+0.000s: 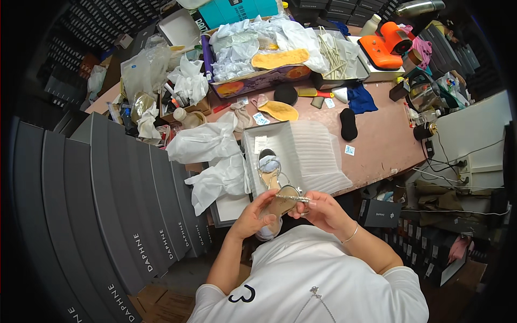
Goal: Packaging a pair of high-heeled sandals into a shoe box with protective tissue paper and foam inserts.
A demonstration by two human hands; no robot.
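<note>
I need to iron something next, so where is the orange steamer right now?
In the head view the orange steamer sits at the far right end of the table, on a pale tray, right of the box of sticks.

Shoe packing/stock rm: stacked grey shoe boxes (124, 215), tissue paper (202, 142), loose insoles (280, 58) on cluttered worktable (377, 140).

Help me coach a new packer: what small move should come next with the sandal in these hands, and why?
Probably lower the sandal into the open shoe box beside the other sandal. Both the left hand and right hand hold it just short of the box, where its mate already lies with room alongside.
</note>
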